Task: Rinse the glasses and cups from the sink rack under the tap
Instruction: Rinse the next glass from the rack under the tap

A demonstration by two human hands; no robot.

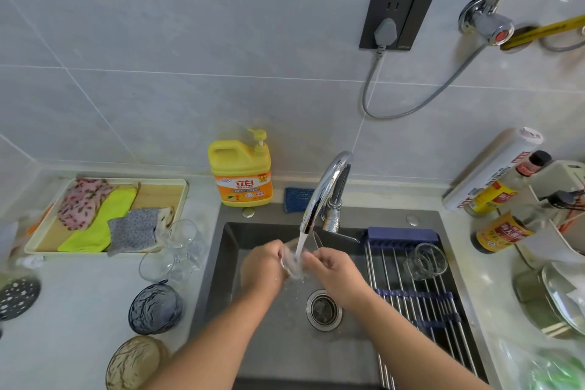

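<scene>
Water runs from the chrome tap (pixel 327 190) onto a clear glass (pixel 292 260) that I hold over the dark sink (pixel 234 250). My left hand (pixel 261 263) grips the glass from the left. My right hand (pixel 332 269) holds it from the right, fingers curled at its rim. One clear glass cup (pixel 425 261) lies on the roll-up sink rack (pixel 414 298) at the sink's right. Clear stemmed glasses (pixel 180 247) stand on the counter left of the sink.
A blue glass bowl (pixel 155 307) and an amber bowl (pixel 134 361) sit on the left counter. A tray of cloths (pixel 104 215) lies behind them. Yellow detergent bottle (pixel 242 171) stands behind the sink. Sauce bottles (pixel 500 231) and a lidded pot (pixel 554 301) crowd the right counter.
</scene>
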